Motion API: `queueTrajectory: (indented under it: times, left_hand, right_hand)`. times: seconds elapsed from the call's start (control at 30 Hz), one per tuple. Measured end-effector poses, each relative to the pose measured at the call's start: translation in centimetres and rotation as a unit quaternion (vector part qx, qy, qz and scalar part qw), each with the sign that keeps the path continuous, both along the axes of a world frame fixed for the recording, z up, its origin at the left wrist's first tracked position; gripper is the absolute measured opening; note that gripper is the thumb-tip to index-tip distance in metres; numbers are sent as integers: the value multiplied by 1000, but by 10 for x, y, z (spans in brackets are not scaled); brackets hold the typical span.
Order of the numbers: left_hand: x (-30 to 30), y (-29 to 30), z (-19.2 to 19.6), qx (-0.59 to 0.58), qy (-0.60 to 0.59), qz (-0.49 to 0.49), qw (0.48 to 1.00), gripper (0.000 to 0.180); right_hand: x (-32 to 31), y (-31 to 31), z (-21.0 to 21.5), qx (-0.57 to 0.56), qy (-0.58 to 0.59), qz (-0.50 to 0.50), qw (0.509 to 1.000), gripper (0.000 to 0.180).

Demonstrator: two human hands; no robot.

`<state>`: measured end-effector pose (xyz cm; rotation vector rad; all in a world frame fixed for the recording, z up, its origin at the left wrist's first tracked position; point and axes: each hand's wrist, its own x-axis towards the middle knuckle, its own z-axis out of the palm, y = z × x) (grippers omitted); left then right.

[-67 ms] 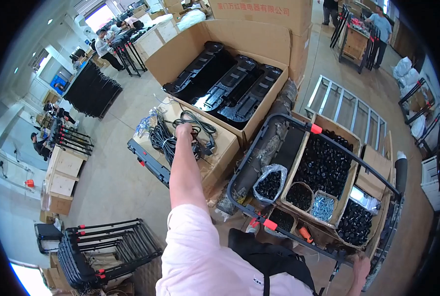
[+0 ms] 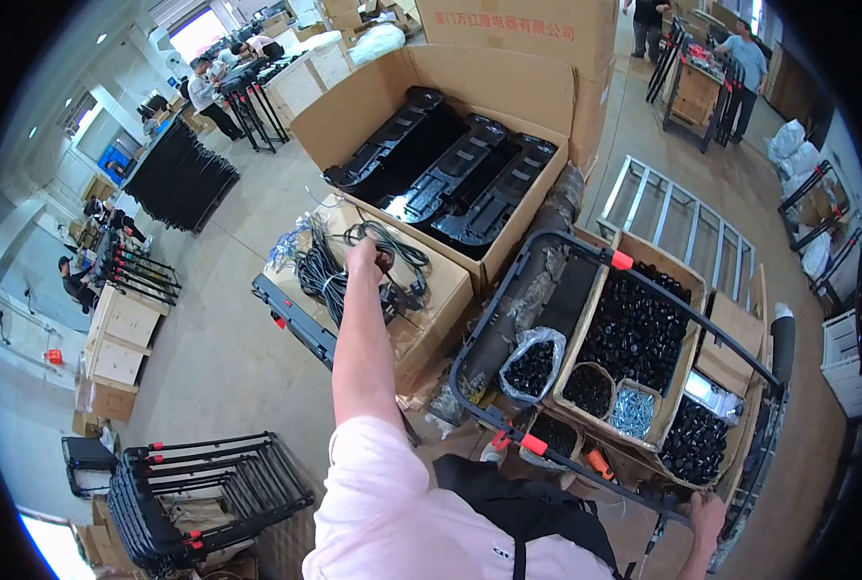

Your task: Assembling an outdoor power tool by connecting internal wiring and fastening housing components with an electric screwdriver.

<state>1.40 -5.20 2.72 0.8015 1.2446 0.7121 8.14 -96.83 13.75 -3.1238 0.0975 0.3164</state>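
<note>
My left hand (image 2: 363, 257) reaches out to the coiled black power cables (image 2: 326, 280) lying on a closed cardboard box (image 2: 438, 307). Its fingers are curled at a looped cable (image 2: 402, 253), with the fingertips partly hidden behind the hand. A plug lies at the right of these coils. Down at the lower right, my right hand (image 2: 708, 519) is wrapped round the near corner of a black tubular frame (image 2: 477, 311) with red clips. That frame lies across a parts bench.
Inside the frame sit a bin of black knobs (image 2: 634, 314), a tub of silver screws (image 2: 634, 411) and an orange-handled tool (image 2: 599, 464). A big open carton (image 2: 537, 77) holds glossy black covers. Stacked black frames (image 2: 146, 503) stand at lower left. Several people work farther off.
The view has shifted slightly. My left hand stays at the cables with a small turn of the wrist, and my right hand keeps its place on the frame.
</note>
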Motion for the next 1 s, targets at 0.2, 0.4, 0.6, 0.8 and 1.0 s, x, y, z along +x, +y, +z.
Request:
queueTrajectory:
  times: [0.2,0.4,0.6,0.8,1.0]
  left_hand:
    - [-47,-68,149,240,-118,-67,961,12]
    - [-56,-204,220,389,-140,-322,852,20]
    - [-40,-314,187,265,-191,-522,788,28]
    - [-12,-378,146,-141,-310,-605,720,35]
    - [-28,-430,129,-329,-278,-685,588,34]
  right_hand:
    - [-25,164,29,113,-23,141,983,38]
    - [-4,326,93,477,86,198,852,33]
    - [39,456,147,754,186,125,618,42]
    - [76,418,87,846,31,-20,531,29]
    - [132,312,84,902,-12,-263,343,22]
